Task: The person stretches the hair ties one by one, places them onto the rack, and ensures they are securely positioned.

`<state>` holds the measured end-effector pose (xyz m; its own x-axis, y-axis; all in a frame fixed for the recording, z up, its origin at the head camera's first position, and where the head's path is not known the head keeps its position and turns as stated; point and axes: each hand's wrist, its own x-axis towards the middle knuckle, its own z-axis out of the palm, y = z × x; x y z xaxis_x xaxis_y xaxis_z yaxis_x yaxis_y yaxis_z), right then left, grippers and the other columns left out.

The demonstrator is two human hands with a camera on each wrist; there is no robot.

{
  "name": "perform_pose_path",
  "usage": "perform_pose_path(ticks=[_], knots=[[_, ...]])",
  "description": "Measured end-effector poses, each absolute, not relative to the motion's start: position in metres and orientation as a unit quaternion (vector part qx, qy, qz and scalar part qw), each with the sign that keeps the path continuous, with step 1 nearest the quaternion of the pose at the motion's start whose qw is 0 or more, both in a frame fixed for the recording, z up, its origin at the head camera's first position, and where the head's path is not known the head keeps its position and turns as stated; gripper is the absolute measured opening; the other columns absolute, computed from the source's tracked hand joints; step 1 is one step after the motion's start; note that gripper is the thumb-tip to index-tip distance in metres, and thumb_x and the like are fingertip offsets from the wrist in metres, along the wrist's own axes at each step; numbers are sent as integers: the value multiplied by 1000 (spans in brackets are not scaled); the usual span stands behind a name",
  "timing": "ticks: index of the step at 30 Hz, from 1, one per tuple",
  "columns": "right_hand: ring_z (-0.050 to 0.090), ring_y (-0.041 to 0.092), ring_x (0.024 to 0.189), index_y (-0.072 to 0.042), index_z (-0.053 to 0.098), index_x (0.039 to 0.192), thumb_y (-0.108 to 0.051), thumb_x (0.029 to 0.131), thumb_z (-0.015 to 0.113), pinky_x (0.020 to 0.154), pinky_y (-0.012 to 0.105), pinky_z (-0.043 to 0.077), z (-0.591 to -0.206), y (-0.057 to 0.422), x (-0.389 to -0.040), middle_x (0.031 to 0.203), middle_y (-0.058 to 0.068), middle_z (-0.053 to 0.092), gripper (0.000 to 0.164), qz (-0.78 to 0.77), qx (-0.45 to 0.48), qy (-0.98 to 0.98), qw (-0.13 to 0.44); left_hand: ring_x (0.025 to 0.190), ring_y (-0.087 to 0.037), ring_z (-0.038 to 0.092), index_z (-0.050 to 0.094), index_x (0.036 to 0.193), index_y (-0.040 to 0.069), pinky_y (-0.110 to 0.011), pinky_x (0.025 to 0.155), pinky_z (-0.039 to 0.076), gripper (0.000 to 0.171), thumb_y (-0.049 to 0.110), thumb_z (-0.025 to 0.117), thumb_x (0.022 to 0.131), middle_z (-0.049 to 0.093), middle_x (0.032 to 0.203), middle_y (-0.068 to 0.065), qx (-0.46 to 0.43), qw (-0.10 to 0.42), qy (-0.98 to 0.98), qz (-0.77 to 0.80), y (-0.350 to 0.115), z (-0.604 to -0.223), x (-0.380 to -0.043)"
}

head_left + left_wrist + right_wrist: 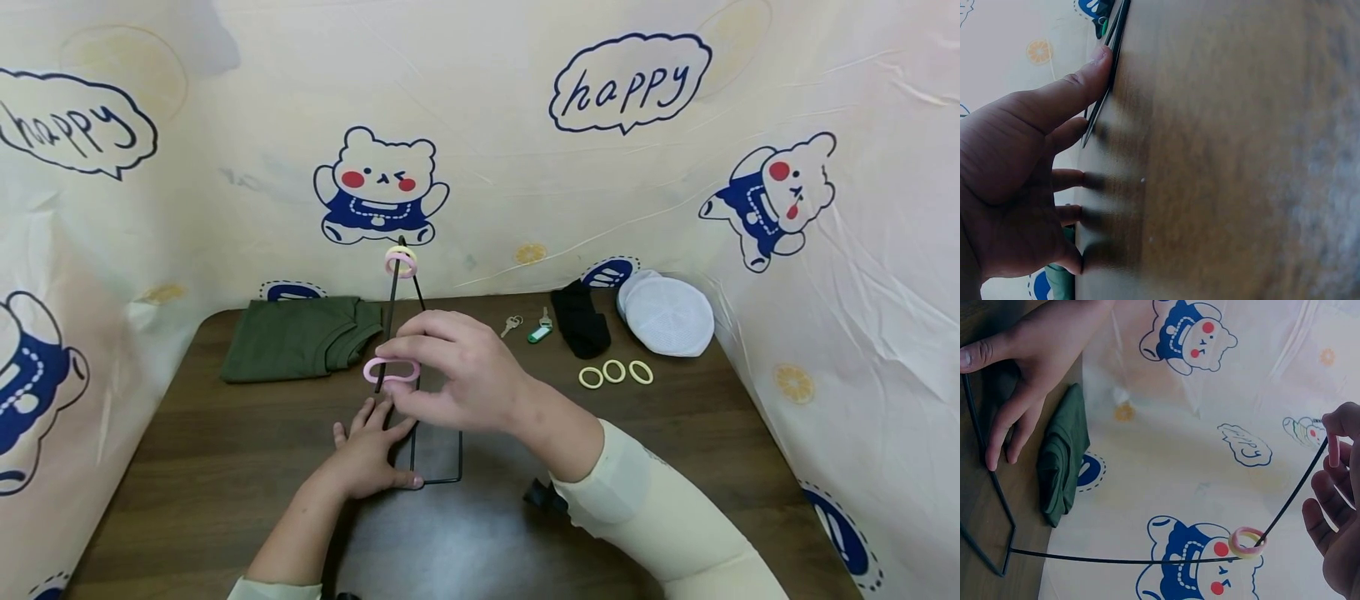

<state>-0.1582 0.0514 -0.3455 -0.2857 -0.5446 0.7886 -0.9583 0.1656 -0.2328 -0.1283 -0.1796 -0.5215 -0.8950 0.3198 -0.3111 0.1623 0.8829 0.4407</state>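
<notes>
A black wire stand (461,454) rises from the table, its slanting arm coming down toward me. Thumb and fingers of my right hand (465,367) pinch a pink ring (408,377) at the arm's lower end; in the right wrist view this pink ring (1334,450) appears edge-on beside the rod tip. Whether the rod passes through it I cannot tell. At the stand's top bend hang a pink ring (392,268) and a yellow ring (405,248). With fingers spread, my left hand (367,458) presses on the stand's base, thumb on the wire.
Folded green cloth (285,342) lies back left. To the right are two keys, one with a green tag (540,333), a black cloth item (581,321), a white mesh item (671,317) and three yellow rings (613,372). A patterned curtain (480,150) encloses the table.
</notes>
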Motion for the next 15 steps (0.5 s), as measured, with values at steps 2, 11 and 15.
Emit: perform_pose_path(ticks=[2, 11, 15], knots=[[65, 11, 97, -5, 79, 110, -19, 87, 81, 90, 20, 51, -345, 51, -160, 104, 4, 72, 27, 370, 526, -713, 278, 155, -50, -3, 44, 159, 27, -88, 103, -3, 105, 64, 88, 71, 10, 172, -19, 127, 189, 952, 206, -179, -521, -128], [66, 8, 89, -6, 79, 110, -17, 88, 78, 83, 18, 52, -346, 49, -176, 105, 4, 73, 25, 362, 511, -729, 275, 155, -50, -4, 40, 161, 30, -88, 103, -2, 106, 63, 87, 72, 10, 173, -18, 128, 201, 950, 204, -178, -521, -129], [64, 6, 84, -4, 78, 111, -16, 89, 77, 77, 15, 50, -349, 47, -186, 109, 6, 73, 25, 371, 498, -734, 275, 155, -49, -4, 40, 161, 31, -88, 103, -2, 106, 63, 87, 72, 9, 173, -17, 125, 205, 949, 205, -178, -521, -130]])
